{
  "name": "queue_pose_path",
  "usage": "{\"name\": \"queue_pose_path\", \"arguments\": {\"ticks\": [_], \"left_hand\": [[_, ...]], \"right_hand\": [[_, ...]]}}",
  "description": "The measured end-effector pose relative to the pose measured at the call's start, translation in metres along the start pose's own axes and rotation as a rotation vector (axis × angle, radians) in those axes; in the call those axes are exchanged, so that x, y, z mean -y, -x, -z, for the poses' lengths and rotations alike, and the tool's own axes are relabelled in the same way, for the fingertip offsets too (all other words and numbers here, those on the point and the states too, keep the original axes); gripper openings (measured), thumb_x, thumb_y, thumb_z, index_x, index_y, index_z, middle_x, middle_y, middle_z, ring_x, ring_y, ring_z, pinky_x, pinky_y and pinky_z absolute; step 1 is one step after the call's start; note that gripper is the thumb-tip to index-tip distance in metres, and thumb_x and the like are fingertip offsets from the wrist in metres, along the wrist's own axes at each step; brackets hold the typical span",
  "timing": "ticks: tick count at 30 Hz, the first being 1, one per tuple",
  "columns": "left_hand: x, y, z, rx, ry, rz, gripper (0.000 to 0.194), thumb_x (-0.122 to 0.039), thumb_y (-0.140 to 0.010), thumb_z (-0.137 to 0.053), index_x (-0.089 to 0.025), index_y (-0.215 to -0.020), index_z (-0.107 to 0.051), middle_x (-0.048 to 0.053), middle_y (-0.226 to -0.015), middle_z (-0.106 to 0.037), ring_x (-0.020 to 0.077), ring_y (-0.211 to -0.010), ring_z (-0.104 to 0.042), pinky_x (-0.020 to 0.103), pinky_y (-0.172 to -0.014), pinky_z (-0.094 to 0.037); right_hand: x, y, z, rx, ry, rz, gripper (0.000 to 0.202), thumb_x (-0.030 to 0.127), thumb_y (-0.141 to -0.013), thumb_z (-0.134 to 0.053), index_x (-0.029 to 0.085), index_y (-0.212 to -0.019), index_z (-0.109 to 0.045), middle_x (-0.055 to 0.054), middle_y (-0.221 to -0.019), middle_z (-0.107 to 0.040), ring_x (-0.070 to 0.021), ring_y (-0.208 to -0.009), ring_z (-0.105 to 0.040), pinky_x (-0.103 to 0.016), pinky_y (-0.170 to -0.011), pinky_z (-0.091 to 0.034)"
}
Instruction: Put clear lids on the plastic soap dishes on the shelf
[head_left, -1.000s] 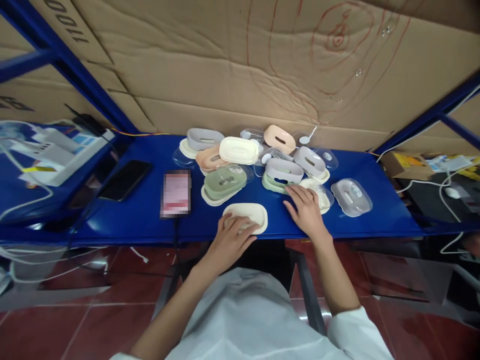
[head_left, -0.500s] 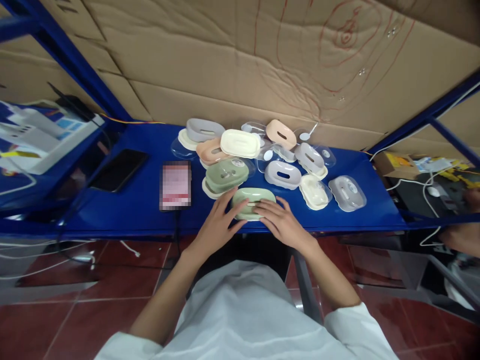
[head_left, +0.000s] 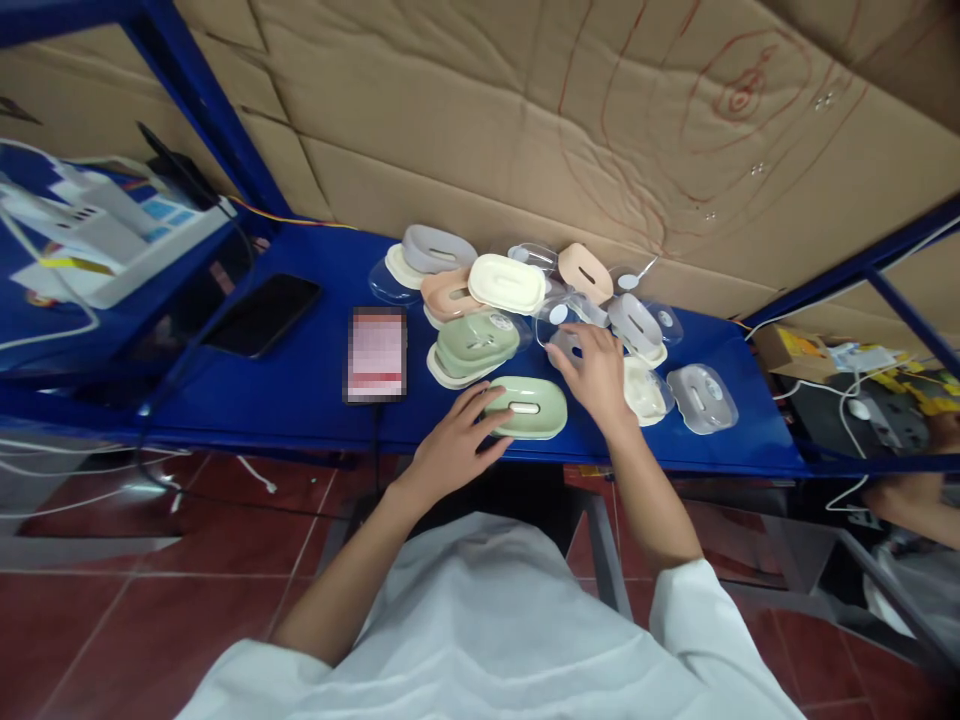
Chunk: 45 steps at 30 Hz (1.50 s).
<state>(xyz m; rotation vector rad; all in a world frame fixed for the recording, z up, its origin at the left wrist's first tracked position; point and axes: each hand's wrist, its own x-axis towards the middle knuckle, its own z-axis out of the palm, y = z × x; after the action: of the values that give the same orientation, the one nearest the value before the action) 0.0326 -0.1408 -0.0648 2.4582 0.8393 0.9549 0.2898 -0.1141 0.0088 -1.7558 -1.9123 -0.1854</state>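
Observation:
A green oval soap dish (head_left: 544, 412) with a slot in its middle lies near the table's front edge. My left hand (head_left: 461, 440) holds its left end, fingers over the top and thumb along the near side. Farther back on the right, my right hand (head_left: 600, 375) reaches over a grey soap dish (head_left: 562, 345), which it partly covers. Its thumb and fingers are apart; whether they touch that dish I cannot tell. Behind the left hand, another green dish (head_left: 472, 345) rests tilted on a cream tray (head_left: 442, 378).
More soap dishes and clear lids crowd the back, among them a cream piece (head_left: 506, 284), a peach dish (head_left: 585, 273) and a grey one (head_left: 703, 398) at right. A phone with a lit screen (head_left: 376, 355) and a dark phone (head_left: 262, 315) lie left. Cardboard (head_left: 450, 130) stands behind.
My right hand has left the green soap dish and moved back and right to the grey one. My left hand stays on the green dish. The view has shifted slightly.

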Motion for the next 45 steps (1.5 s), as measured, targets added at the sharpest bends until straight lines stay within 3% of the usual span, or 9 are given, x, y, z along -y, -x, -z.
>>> {"name": "queue_pose_path", "arguments": {"ticks": [4, 7, 13, 18, 23, 28, 31, 39, 45], "left_hand": [[-0.001, -0.001, 0.001, 0.003, 0.017, 0.005, 0.028, -0.029, -0.103, -0.066, -0.023, -0.13, -0.071, 0.011, -0.154, -0.058, 0.0309, -0.153, -0.045, 0.054, -0.126, -0.046], [-0.003, -0.001, 0.003, 0.008, 0.016, 0.009, 0.028, -0.028, -0.104, -0.065, -0.024, -0.131, -0.071, 0.011, -0.154, -0.057, 0.0309, -0.153, -0.045, 0.054, -0.128, -0.044], [-0.006, 0.0, 0.006, -0.012, 0.108, 0.183, 0.086, -0.038, -0.099, -0.073, -0.029, -0.169, -0.025, 0.018, -0.175, -0.029, 0.0341, -0.156, -0.044, 0.049, -0.116, -0.056], [-0.004, -0.002, 0.006, 0.081, 0.076, 0.166, 0.081, -0.039, -0.102, -0.069, -0.037, -0.17, -0.025, 0.012, -0.181, -0.018, 0.0351, -0.158, -0.042, 0.05, -0.118, -0.054], [-0.004, -0.003, 0.007, 0.107, 0.028, 0.141, 0.065, -0.04, -0.104, -0.065, -0.036, -0.165, -0.041, 0.01, -0.174, -0.034, 0.0325, -0.16, -0.038, 0.051, -0.127, -0.044], [-0.003, 0.0, 0.005, 0.078, 0.095, 0.208, 0.068, -0.044, -0.101, -0.069, -0.036, -0.163, -0.042, 0.01, -0.173, -0.036, 0.0321, -0.154, -0.047, 0.049, -0.12, -0.053], [-0.001, 0.002, 0.003, 0.046, 0.117, 0.2, 0.068, -0.044, -0.101, -0.07, -0.037, -0.162, -0.043, 0.01, -0.172, -0.038, 0.0328, -0.153, -0.048, 0.052, -0.122, -0.051], [0.003, 0.004, -0.001, -0.007, 0.141, 0.167, 0.053, -0.04, -0.1, -0.072, -0.032, -0.15, -0.057, 0.012, -0.164, -0.047, 0.0314, -0.148, -0.054, 0.053, -0.122, -0.051], [0.002, 0.002, 0.005, 0.039, 0.172, 0.176, 0.051, -0.039, -0.099, -0.074, -0.031, -0.147, -0.059, 0.012, -0.163, -0.048, 0.0307, -0.15, -0.052, 0.053, -0.124, -0.047]], "right_hand": [[0.009, -0.053, -0.031, 0.133, 0.011, -0.176, 0.038, 0.051, -0.106, -0.056, 0.017, -0.1, -0.073, -0.017, -0.112, -0.078, -0.0357, -0.117, -0.068, -0.059, -0.113, -0.04], [0.005, -0.055, -0.026, -0.001, -0.357, -0.198, 0.037, 0.052, -0.105, -0.053, 0.02, -0.096, -0.068, -0.011, -0.108, -0.078, -0.0276, -0.11, -0.07, -0.049, -0.109, -0.048], [-0.003, 0.025, 0.031, -0.134, -1.259, -0.513, 0.03, 0.055, -0.096, -0.072, 0.026, -0.099, -0.065, 0.002, -0.083, -0.071, -0.0181, -0.081, -0.071, -0.033, -0.081, -0.059], [-0.002, 0.079, 0.023, 0.042, -1.278, -0.712, 0.04, 0.058, -0.095, -0.074, 0.023, -0.114, -0.073, 0.004, -0.066, -0.061, -0.0153, -0.062, -0.06, -0.03, -0.065, -0.055], [-0.002, 0.092, 0.002, -0.099, -0.735, -0.473, 0.048, 0.053, -0.106, -0.057, 0.026, -0.146, -0.059, -0.008, -0.113, -0.074, -0.0206, -0.092, -0.071, -0.041, -0.089, -0.061], [0.003, 0.097, 0.004, 0.034, -0.365, 0.043, 0.051, 0.042, -0.112, -0.046, 0.033, -0.162, -0.046, -0.009, -0.175, -0.034, -0.0329, -0.161, -0.036, -0.06, -0.129, -0.037], [0.006, 0.099, 0.0, 0.222, -0.283, 0.245, 0.062, 0.042, -0.107, -0.061, 0.039, -0.166, -0.041, -0.004, -0.178, -0.029, -0.0348, -0.165, -0.025, -0.062, -0.13, -0.035], [0.006, 0.11, -0.013, 0.151, -0.13, 0.361, 0.074, 0.029, -0.104, -0.067, 0.039, -0.169, -0.033, -0.006, -0.168, -0.047, -0.0327, -0.163, -0.032, -0.063, -0.131, -0.034], [0.004, 0.109, -0.01, 0.157, -0.168, 0.287, 0.09, 0.038, -0.099, -0.074, 0.04, -0.172, -0.021, -0.008, -0.181, -0.014, -0.0387, -0.167, -0.017, -0.067, -0.129, -0.035]]}}
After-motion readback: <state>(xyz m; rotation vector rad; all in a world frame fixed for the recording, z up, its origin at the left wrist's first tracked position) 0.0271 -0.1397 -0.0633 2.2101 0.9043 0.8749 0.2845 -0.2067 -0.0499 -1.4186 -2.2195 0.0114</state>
